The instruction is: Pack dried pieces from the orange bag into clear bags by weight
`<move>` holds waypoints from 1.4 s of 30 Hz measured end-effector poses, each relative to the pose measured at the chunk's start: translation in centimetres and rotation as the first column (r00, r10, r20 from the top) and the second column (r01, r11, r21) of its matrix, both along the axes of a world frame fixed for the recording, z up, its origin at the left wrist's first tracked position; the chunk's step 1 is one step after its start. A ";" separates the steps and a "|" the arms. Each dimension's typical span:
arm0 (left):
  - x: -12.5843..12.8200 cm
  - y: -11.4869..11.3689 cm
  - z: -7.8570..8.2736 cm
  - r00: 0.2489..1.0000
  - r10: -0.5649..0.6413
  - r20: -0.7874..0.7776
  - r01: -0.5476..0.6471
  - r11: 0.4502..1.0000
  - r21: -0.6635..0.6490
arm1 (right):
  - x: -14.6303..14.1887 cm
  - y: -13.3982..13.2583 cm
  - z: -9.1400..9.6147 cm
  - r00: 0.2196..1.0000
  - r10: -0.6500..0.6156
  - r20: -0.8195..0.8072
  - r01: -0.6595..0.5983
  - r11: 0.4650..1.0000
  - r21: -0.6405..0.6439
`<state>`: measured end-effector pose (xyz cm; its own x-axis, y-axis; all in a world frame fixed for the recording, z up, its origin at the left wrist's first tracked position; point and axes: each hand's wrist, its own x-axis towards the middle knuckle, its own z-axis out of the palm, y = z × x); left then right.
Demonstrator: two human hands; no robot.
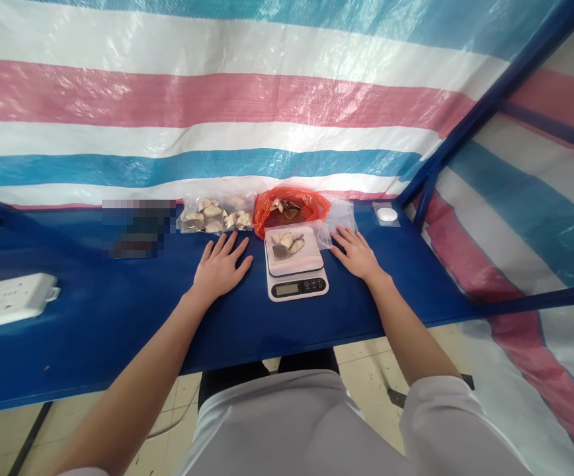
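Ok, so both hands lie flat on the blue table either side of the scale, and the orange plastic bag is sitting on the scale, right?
No: the head view shows a clear plastic bag on the scale; the orange plastic bag lies behind it.

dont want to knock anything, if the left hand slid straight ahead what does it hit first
Probably the clear plastic bag of pale pieces right ahead of the left hand, though depth is hard to judge here.

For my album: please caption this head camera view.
Left hand and right hand rest flat on a blue table either side of a kitchen scale.
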<state>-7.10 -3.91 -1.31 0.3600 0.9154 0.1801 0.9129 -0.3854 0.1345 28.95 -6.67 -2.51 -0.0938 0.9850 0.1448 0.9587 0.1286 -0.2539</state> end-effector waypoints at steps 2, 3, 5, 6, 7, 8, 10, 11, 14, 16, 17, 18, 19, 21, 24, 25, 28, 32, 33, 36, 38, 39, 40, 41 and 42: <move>0.0 0.0 0.0 1.000 0.005 0.003 -0.005 1.000 0.003 | 0.0 0.0 0.0 1.000 -0.003 -0.002 0.003 1.000 -0.002; 0.0 0.0 -0.1 1.000 0.008 0.002 -0.008 1.000 0.003 | 0.0 0.0 -0.1 1.000 -0.004 -0.003 0.004 1.000 -0.001; 0.0 0.0 -0.1 1.000 0.007 -0.005 -0.007 1.000 0.004 | 0.1 0.1 -0.1 1.000 -0.002 -0.006 0.002 1.000 0.004; 0.0 0.0 -0.1 1.000 0.005 -0.009 -0.005 1.000 0.006 | 0.1 0.1 -0.2 1.000 0.000 -0.007 0.000 1.000 0.006; 0.0 0.0 -0.1 1.000 0.004 -0.011 -0.004 1.000 0.008 | 0.1 0.1 -0.2 1.000 0.001 -0.007 -0.001 1.000 0.008; 0.0 0.0 -0.1 1.000 0.003 -0.011 -0.003 1.000 0.011 | 0.1 0.1 -0.2 1.000 0.001 -0.008 -0.001 1.000 0.010; 0.0 0.0 0.0 1.000 0.003 -0.009 -0.003 1.000 0.013 | 0.1 0.1 -0.3 1.000 0.000 -0.007 0.000 1.000 0.008; 0.0 -0.1 0.0 1.000 0.002 -0.007 -0.002 1.000 0.012 | 0.1 0.1 -0.3 1.000 -0.001 -0.007 0.001 1.000 0.007; 0.0 -0.1 -0.1 1.000 0.000 0.001 0.000 1.000 0.020 | 0.1 0.1 -0.3 1.000 0.000 -0.011 0.000 1.000 0.014; 0.0 0.0 -0.1 1.000 -0.002 0.005 0.002 1.000 0.026 | 0.1 0.1 -0.3 1.000 0.002 -0.015 -0.002 1.000 0.021; 0.0 0.0 0.0 1.000 -0.003 0.005 0.002 1.000 0.026 | 0.1 0.1 -0.3 1.000 0.003 -0.018 -0.003 1.000 0.023; 0.1 0.0 0.0 1.000 -0.003 0.005 0.003 1.000 0.024 | 0.1 0.1 -0.3 1.000 0.003 -0.024 -0.002 1.000 0.024; 0.1 0.0 0.1 1.000 -0.003 0.006 0.003 1.000 0.022 | 0.1 0.1 -0.3 0.999 0.002 -0.033 -0.001 1.000 0.027; 0.2 -0.1 0.3 1.000 -0.002 0.013 0.002 1.000 0.017 | 0.2 0.1 -0.2 0.998 0.000 -0.068 0.003 0.999 0.042; 0.3 -0.1 0.6 0.998 -0.003 0.058 0.001 0.999 0.032 | 0.3 0.1 0.2 0.987 0.007 -0.160 0.010 0.995 0.104; 0.3 -0.1 0.8 0.996 -0.008 0.084 0.004 0.999 0.045 | 0.3 0.0 0.5 0.979 0.008 -0.202 0.020 0.991 0.134; 0.5 0.1 1.4 0.983 -0.047 0.176 0.032 0.995 0.090 | 0.1 0.0 1.3 0.928 0.004 -0.373 0.077 0.977 0.200; 1.5 0.5 2.6 0.939 -0.190 0.288 0.163 0.980 0.114 | -1.2 0.1 2.3 0.711 -0.005 -0.703 0.158 0.976 0.152; 1.9 0.6 2.8 0.919 -0.240 0.313 0.216 0.970 0.110 | -1.6 0.2 2.5 0.642 -0.011 -0.766 0.157 0.980 0.118; 3.2 0.7 3.3 0.861 -0.348 0.370 0.340 0.936 0.089 | -2.8 0.2 2.8 0.499 -0.044 -0.865 0.134 0.991 0.027; 3.8 0.7 3.3 0.841 -0.384 0.382 0.389 0.919 0.069 | -3.2 0.2 2.9 0.446 -0.071 -0.892 0.110 0.994 -0.024; 4.1 0.7 3.3 0.835 -0.396 0.383 0.405 0.912 0.059 | -3.4 0.2 3.0 0.426 -0.082 -0.901 0.098 0.994 -0.044; 4.2 0.7 3.2 0.831 -0.405 0.382 0.418 0.907 0.051 | -3.5 0.3 2.9 0.410 -0.088 -0.908 0.087 0.995 -0.058; 4.3 0.7 3.2 0.828 -0.410 0.383 0.427 0.903 0.044 | -3.5 0.3 2.9 0.396 -0.090 -0.914 0.077 0.995 -0.065; 4.3 0.7 3.1 0.827 -0.413 0.383 0.432 0.901 0.039 | -3.6 0.3 2.8 0.385 -0.089 -0.919 0.070 0.995 -0.067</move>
<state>-2.75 -3.25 1.80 0.6280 0.7002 0.3395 0.5395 -0.7062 0.4585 25.37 -6.38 0.27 0.1663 0.9831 0.0760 0.1441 0.0520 -0.9882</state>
